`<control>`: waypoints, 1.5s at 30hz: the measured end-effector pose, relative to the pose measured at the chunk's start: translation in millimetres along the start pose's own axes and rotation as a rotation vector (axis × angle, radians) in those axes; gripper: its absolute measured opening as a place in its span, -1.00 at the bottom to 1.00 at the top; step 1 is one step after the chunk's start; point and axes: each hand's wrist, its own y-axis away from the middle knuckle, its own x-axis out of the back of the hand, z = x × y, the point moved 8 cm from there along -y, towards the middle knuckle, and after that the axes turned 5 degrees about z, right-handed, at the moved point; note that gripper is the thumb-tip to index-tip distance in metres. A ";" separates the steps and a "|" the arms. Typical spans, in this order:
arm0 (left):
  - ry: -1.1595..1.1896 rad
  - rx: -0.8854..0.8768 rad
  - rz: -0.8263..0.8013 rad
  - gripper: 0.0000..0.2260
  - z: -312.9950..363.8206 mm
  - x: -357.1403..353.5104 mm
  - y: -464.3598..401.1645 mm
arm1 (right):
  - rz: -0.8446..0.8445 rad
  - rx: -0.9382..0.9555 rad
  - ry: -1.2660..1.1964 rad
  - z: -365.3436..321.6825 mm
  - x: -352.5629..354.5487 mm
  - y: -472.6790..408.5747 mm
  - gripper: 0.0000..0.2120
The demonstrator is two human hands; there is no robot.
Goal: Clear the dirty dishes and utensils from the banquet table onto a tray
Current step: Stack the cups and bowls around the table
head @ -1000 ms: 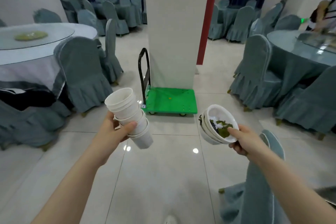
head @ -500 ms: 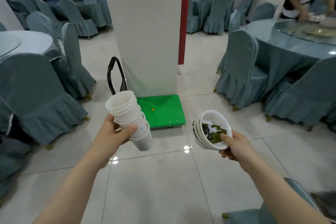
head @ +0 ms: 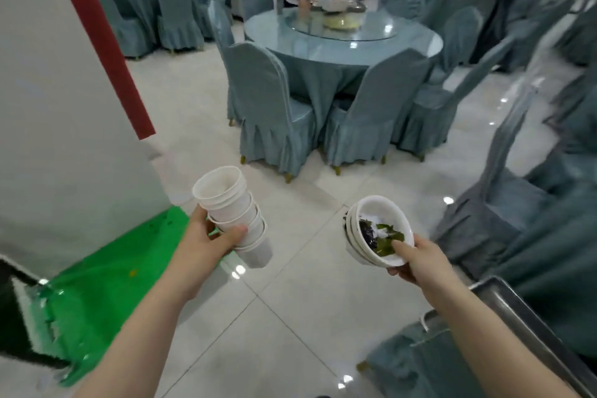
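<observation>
tray (head: 529, 317): steel rim only, rest cut by right and bottom edges | green cart (head: 106, 294): partly behind white pillar (head: 64, 107), left end smeared | lower bowls (head: 355, 236): only rims show under top one | far table (head: 342, 39): dishes blurred, unreadable | right-side chairs (head: 549, 26): motion-blurred

we hold both forearms stretched forward at about the same height, apart. our left hand (head: 206, 241) has its fingers curled and its thumb pressed across in a grip. our right hand (head: 416, 257) pinches, thumb on top.
</observation>
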 end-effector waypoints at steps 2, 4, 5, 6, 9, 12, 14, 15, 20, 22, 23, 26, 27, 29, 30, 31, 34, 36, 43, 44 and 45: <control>0.010 0.012 -0.086 -0.47 -3.1 -32.9 -33.9 | 0.054 -0.041 0.003 4.8 21.1 -10.7 -0.89; 0.019 0.022 -0.140 -0.47 -5.7 -61.5 -67.2 | 0.093 -0.064 0.013 7.2 40.1 -24.3 -0.90; 0.019 0.022 -0.170 -0.46 -5.3 -79.2 -87.1 | 0.121 -0.073 0.016 7.9 51.0 -35.1 -0.90; 0.018 0.024 -0.203 -0.46 -5.1 -100.0 -109.3 | 0.158 -0.082 0.013 8.9 64.0 -49.9 -0.90; 0.023 0.006 -0.270 -0.61 -3.7 -164.0 -168.8 | 0.255 -0.122 -0.034 13.4 102.2 -95.6 -0.90; 0.024 -0.016 -0.348 -0.61 -0.6 -235.1 -214.9 | 0.341 -0.189 -0.090 21.4 141.8 -137.1 -0.89; 0.025 -0.032 -0.402 -0.61 8.2 -288.1 -240.8 | 0.395 -0.199 -0.133 22.2 170.1 -165.7 -0.89; 0.032 -0.041 -0.424 -0.61 13.4 -313.9 -253.9 | 0.429 -0.195 -0.157 20.2 185.5 -180.5 -0.89; 0.044 -0.038 -0.562 -0.64 23.7 -427.1 -291.9 | 0.589 -0.219 -0.270 15.1 250.8 -217.4 -0.89; 0.037 -0.035 -0.648 -0.64 26.3 -481.0 -307.4 | 0.662 -0.233 -0.291 17.5 278.6 -230.9 -0.90; 0.034 -0.039 -0.681 -0.63 29.7 -503.9 -314.8 | 0.695 -0.239 -0.289 16.6 290.3 -237.4 -0.90; 0.041 -0.053 -0.805 -0.64 41.4 -582.2 -338.7 | 0.810 -0.260 -0.319 16.3 327.3 -256.7 -0.91; 0.051 -0.059 -0.850 -0.64 44.8 -607.9 -344.4 | 0.848 -0.269 -0.335 18.5 337.9 -261.2 -0.91; 0.052 -0.070 -0.941 -0.63 50.3 -657.8 -352.3 | 0.934 -0.305 -0.376 26.7 356.8 -265.2 -0.90; 0.055 -0.071 -0.977 -0.62 53.4 -680.2 -354.2 | 0.973 -0.323 -0.393 30.3 364.5 -265.1 -0.90; 0.061 -0.076 -1.011 -0.62 56.6 -700.7 -355.6 | 1.008 -0.337 -0.401 33.6 371.7 -265.0 -0.89; 0.075 -0.105 -1.135 -0.62 68.2 -776.0 -354.3 | 1.142 -0.373 -0.414 46.9 396.7 -262.5 -0.88; 0.086 -0.109 -1.229 -0.61 75.9 -825.2 -343.3 | 1.238 -0.403 -0.442 58.0 413.4 -256.1 -0.88; 0.035 -0.085 -1.427 -0.51 69.6 -966.2 -299.8 | 1.482 -0.583 -0.492 124.2 464.7 -244.9 -0.88; 0.036 -0.073 -1.440 -0.49 66.5 -985.8 -293.6 | 1.529 -0.603 -0.498 135.5 476.5 -243.4 -0.89; 0.035 -0.056 -1.448 -0.48 63.0 -1003.1 -288.1 | 1.575 -0.619 -0.502 145.7 487.2 -241.7 -0.89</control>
